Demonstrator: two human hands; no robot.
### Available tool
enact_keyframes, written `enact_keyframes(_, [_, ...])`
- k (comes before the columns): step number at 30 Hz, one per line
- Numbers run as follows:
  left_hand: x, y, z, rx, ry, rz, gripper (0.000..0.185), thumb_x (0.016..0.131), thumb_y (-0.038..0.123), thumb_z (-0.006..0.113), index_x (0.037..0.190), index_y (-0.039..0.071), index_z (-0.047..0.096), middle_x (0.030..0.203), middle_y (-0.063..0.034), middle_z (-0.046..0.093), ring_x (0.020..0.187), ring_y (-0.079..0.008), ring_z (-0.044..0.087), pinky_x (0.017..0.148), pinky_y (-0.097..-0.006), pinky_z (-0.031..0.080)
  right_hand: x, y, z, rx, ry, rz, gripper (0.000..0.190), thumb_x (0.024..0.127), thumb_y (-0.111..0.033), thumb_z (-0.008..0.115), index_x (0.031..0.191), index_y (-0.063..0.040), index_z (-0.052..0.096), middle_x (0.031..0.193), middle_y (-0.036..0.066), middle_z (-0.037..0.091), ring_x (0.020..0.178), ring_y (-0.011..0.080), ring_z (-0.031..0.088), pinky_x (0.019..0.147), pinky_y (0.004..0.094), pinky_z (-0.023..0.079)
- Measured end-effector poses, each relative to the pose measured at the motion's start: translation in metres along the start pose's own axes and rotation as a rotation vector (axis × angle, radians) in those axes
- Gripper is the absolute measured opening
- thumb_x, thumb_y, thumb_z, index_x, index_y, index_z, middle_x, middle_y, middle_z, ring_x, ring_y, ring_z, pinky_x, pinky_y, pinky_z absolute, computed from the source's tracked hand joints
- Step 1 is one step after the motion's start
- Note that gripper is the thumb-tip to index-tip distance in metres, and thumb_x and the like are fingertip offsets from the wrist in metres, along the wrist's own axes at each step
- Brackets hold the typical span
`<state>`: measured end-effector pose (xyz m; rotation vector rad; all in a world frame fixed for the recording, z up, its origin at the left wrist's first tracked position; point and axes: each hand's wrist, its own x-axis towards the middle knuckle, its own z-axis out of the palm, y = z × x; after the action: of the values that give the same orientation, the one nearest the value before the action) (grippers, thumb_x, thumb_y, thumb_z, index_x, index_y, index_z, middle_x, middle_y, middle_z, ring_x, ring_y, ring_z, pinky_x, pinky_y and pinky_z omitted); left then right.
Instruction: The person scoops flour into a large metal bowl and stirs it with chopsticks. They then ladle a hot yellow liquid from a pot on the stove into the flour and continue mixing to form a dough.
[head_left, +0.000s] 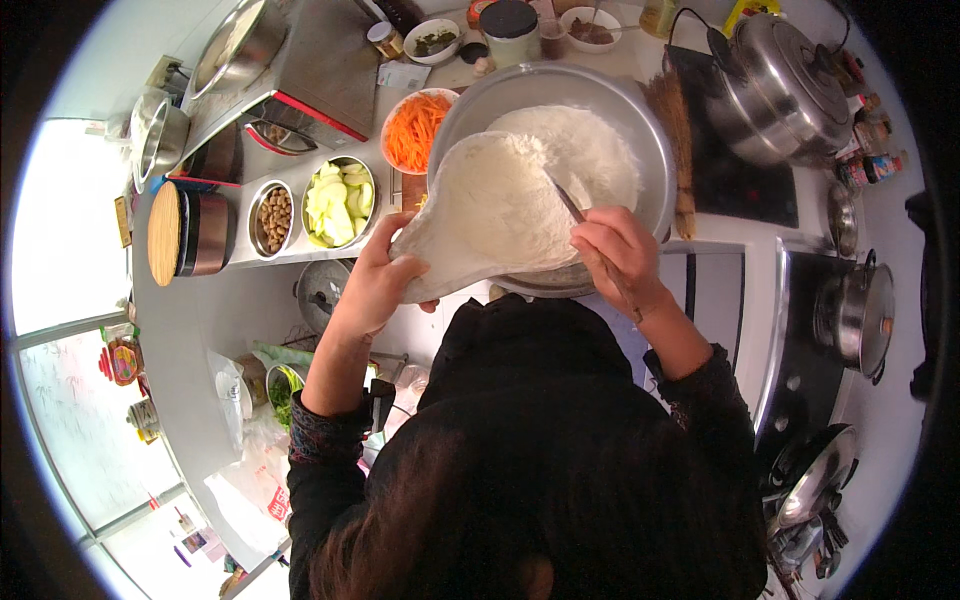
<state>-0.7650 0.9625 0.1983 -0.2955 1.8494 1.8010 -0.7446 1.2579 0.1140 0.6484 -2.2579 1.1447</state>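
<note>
My left hand (386, 274) grips the narrow end of a pale scoop (420, 281), which looks like a gourd ladle. The scoop is tilted over a large metal basin (660, 150) and holds white flour (499, 202). Between the fingers of my right hand (619, 255) is a slim stick-like utensil (566, 199), perhaps chopsticks, its tip at the flour by the scoop's far rim. More flour (581, 135) lies heaped in the basin beneath. Part of the basin is hidden by the scoop and my right hand.
Left of the basin stand a bowl of shredded carrot (416, 131), a bowl of sliced pale-green vegetable (337, 202) and a bowl of brown chunks (274, 217). A straw brush (679, 150) lies against the basin's right side. Beyond it, a large steel pot (784, 90) sits on a black cooktop (757, 195).
</note>
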Motion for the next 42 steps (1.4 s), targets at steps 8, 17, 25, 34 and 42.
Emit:
enact_keyframes(8, [-0.002,0.006,0.007,0.039,0.012,-0.045,0.051,0.083,-0.004,0.053,0.132,-0.002,0.039,0.091,-0.0167,0.062,0.058,-0.0214,0.063,0.049,-0.0321,0.054,0.01,0.001,0.031,0.041,-0.022,-0.052,0.017,0.08,-0.013,0.077,0.09,-0.007,0.065,0.092,0.006,0.06,0.079,0.0213,0.063,0.066,0.0326,0.053])
enact_keyframes(17, [-0.003,0.007,0.005,0.064,0.039,-0.025,0.05,0.083,-0.003,0.054,0.131,-0.003,0.04,0.088,-0.015,0.063,0.057,-0.0209,0.063,0.049,-0.0315,0.053,0.001,-0.011,0.015,0.074,0.024,0.015,0.017,0.079,-0.002,0.076,0.093,-0.004,0.066,0.093,0.009,0.061,0.081,0.0244,0.063,0.067,0.0338,0.052])
enact_keyframes(25, [-0.004,0.009,0.001,0.131,0.053,0.003,0.051,0.082,-0.003,0.054,0.131,-0.004,0.04,0.086,-0.0157,0.063,0.057,-0.0206,0.063,0.049,-0.0315,0.053,-0.014,-0.01,-0.003,-0.019,0.07,0.07,0.018,0.079,-0.006,0.077,0.093,-0.006,0.066,0.093,0.007,0.06,0.081,0.0237,0.062,0.067,0.0336,0.052])
enact_keyframes(34, [-0.004,0.012,-0.003,0.109,0.059,0.002,0.052,0.083,-0.003,0.054,0.133,-0.005,0.038,0.087,-0.016,0.063,0.058,-0.0214,0.063,0.049,-0.0318,0.053,-0.025,-0.009,0.002,-0.066,0.023,0.009,0.017,0.08,-0.008,0.077,0.093,-0.006,0.066,0.096,0.008,0.06,0.082,0.0231,0.063,0.067,0.0341,0.053])
enact_keyframes(42, [-0.003,0.01,-0.003,0.111,0.091,0.005,0.053,0.084,-0.002,0.054,0.135,-0.005,0.038,0.088,-0.0155,0.064,0.06,-0.0216,0.064,0.049,-0.0314,0.054,-0.022,-0.026,-0.01,0.057,-0.063,0.034,0.02,0.081,-0.008,0.077,0.097,-0.007,0.065,0.095,0.008,0.062,0.082,0.0228,0.063,0.066,0.0337,0.053])
